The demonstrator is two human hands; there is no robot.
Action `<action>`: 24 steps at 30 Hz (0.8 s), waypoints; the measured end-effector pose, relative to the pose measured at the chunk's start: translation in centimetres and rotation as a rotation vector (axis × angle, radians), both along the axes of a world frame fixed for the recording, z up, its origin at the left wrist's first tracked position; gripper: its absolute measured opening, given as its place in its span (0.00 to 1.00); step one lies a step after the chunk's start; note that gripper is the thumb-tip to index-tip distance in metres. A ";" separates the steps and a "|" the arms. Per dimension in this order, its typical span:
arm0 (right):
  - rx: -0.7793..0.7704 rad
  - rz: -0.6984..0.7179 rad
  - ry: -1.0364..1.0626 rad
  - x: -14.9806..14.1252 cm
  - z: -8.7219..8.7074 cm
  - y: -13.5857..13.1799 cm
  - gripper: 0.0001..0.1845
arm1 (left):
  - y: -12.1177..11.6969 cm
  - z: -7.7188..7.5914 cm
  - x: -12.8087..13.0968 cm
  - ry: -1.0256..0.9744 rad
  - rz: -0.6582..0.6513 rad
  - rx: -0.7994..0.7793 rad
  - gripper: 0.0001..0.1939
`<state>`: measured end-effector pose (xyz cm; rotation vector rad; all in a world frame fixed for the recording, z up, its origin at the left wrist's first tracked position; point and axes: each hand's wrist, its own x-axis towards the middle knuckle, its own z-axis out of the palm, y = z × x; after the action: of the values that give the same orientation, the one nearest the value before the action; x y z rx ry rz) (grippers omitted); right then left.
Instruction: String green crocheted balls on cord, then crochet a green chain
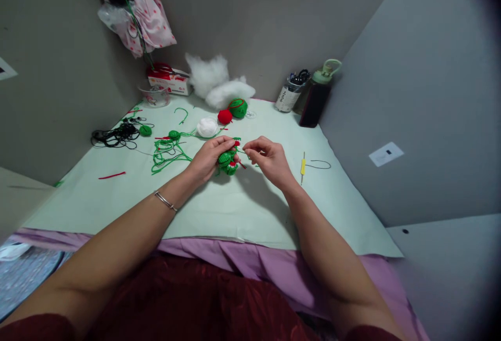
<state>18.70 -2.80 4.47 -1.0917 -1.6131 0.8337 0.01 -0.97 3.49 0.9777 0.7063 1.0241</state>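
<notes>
My left hand (209, 157) is closed round a small green crocheted piece with red trim (227, 161), held just above the pale green table cover (235, 210). My right hand (268, 157) pinches something thin, perhaps a needle or a strand of yarn, right beside the piece's upper edge. The two hands almost touch over the middle of the table. A silver bangle (165, 201) sits on my left wrist.
Loose green yarn (166, 154) and small green pieces lie left of my hands. Behind them are a white ball (206, 127), a red ball (224, 116), a green yarn ball (238, 107) and white stuffing (219, 82). A yellow-handled hook (302, 166) lies right; a bottle (318, 95) stands behind.
</notes>
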 end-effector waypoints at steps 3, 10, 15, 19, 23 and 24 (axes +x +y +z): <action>-0.064 0.062 0.100 0.3 0.1 0.2 0.08 | 0.3 -0.1 -0.3 -0.073 -0.092 -0.038 0.11; -0.155 0.163 0.188 0.7 0.2 0.4 0.14 | 0.0 0.6 -0.4 -0.117 -0.195 -0.077 0.12; -0.142 0.160 0.188 0.7 0.1 0.4 0.15 | -0.2 0.7 -0.1 -0.126 -0.184 -0.062 0.14; -0.110 0.172 0.178 0.8 0.0 0.4 0.13 | -0.2 0.7 -0.1 -0.151 -0.168 -0.056 0.12; -0.102 0.182 0.138 1.0 -0.1 0.4 0.14 | -0.2 0.7 -0.2 -0.143 -0.146 -0.062 0.11; -0.102 0.189 0.131 1.1 -0.1 0.5 0.14 | -0.2 0.7 -0.2 -0.143 -0.145 -0.063 0.11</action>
<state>19.82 -2.35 4.41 -0.9439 -1.5938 1.1003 -0.19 -1.18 4.19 0.8794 0.5383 0.9289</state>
